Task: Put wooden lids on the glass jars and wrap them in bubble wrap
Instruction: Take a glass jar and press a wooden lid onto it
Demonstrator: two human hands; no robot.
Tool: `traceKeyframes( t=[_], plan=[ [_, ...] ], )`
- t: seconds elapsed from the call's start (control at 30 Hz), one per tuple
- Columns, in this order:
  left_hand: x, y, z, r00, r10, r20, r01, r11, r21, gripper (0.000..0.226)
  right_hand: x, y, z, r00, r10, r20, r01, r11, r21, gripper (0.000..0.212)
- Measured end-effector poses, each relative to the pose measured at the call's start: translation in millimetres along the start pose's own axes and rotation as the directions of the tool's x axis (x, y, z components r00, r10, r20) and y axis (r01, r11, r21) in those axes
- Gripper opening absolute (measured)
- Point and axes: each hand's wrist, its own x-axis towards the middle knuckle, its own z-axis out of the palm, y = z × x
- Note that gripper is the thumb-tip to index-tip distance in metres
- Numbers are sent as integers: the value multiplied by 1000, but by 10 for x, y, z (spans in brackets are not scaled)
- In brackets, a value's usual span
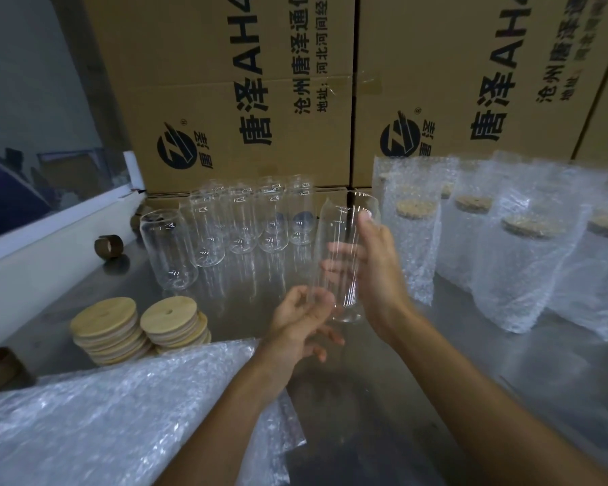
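Both hands are up over the middle of the steel counter [383,398] with 1 clear glass jar [344,254] between them, no lid on it. The right hand [376,271] is wrapped around the jar's right side, thumb up near the rim and fingers showing through the glass. The left hand [295,320] is lower down, fingers loosely curled and touching the jar near its base, so it's more steadying than gripping. The jar is tilted a little, mouth pointing away, bottom just off the counter as far as I can tell.

Behind it at the far middle there's a cluster of empty glass jars [243,222] standing upright, all open. Near left sit 2 stacks of round wooden lids [106,322], side by side, the right stack's top lid has a small hole in it. A big sheet of bubble wrap [102,422] lies across the near left corner, under the left forearm.

Over on the right is a group of wrapped jars [506,247] standing in bubble wrap sleeves, lids visible through the plastic. Cardboard boxes [232,85] with printed lettering are stacked along the far edge. A roll of brown tape [109,246] stands at the far left by the wall.
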Motion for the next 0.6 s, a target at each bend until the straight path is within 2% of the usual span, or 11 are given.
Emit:
traceKeyframes(
  t=[0.1,0.2,0.27,0.37,0.47,0.6],
  plan=[
    [-19,19,-9,1000,3,2,-3,1000,-4,67,-8,0,4,998,24,49,-26,998,49,63],
    [-48,51,-35,991,-67,119,76,995,-69,75,-35,-28,-36,973,169,155,-191,972,137,64],
    [-63,63,-41,977,-82,199,90,995,-34,78,-32,-38,-80,953,223,204,-260,949,177,58],
    [-71,68,-35,962,-113,248,118,993,-5,77,-20,-39,-98,933,289,213,-330,924,193,62],
    [-63,49,-20,969,-126,214,123,992,29,68,-5,-27,-78,942,300,152,-322,934,153,61],
    [-30,26,-20,992,-116,44,114,992,52,69,23,33,-52,986,166,8,-166,986,-33,61]
  ],
)
